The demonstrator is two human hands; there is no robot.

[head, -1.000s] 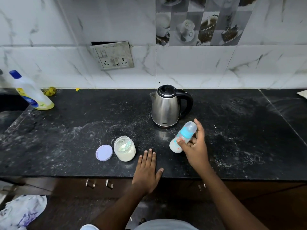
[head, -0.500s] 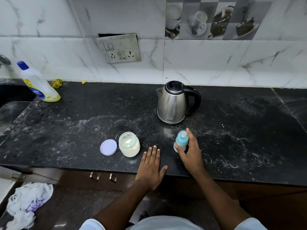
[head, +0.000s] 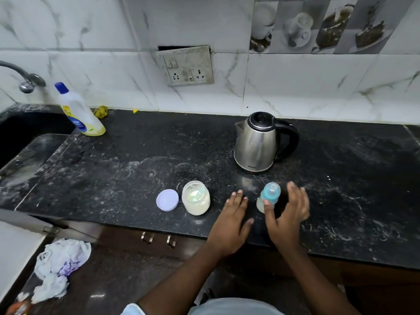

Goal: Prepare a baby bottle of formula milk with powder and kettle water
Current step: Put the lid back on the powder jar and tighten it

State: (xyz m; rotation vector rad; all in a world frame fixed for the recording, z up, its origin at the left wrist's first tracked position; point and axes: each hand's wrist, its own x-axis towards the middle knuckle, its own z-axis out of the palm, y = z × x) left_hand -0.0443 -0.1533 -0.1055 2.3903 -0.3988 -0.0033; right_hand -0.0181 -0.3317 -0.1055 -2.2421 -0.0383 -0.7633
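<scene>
A small baby bottle (head: 270,193) with a blue collar and clear cap stands upright on the black counter (head: 136,169), in front of the steel kettle (head: 256,144). My right hand (head: 286,219) cups loosely around the bottle, fingers spread; the thumb overlaps its front and a gap shows on the finger side. My left hand (head: 229,226) lies flat and open at the counter's front edge, left of the bottle. An open jar of pale powder (head: 196,198) with a scoop inside stands further left, its lilac lid (head: 167,200) lying beside it.
A detergent bottle (head: 79,112) stands at the back left beside the sink (head: 20,142) and tap (head: 25,78). A loose socket plate (head: 187,65) hangs on the tiled wall. Crumpled cloth (head: 59,267) lies on the floor below the drawers.
My right hand brought the tilted bottle down, stood it upright on the counter and opened its fingers around it. The left hand stayed flat on the counter edge.
</scene>
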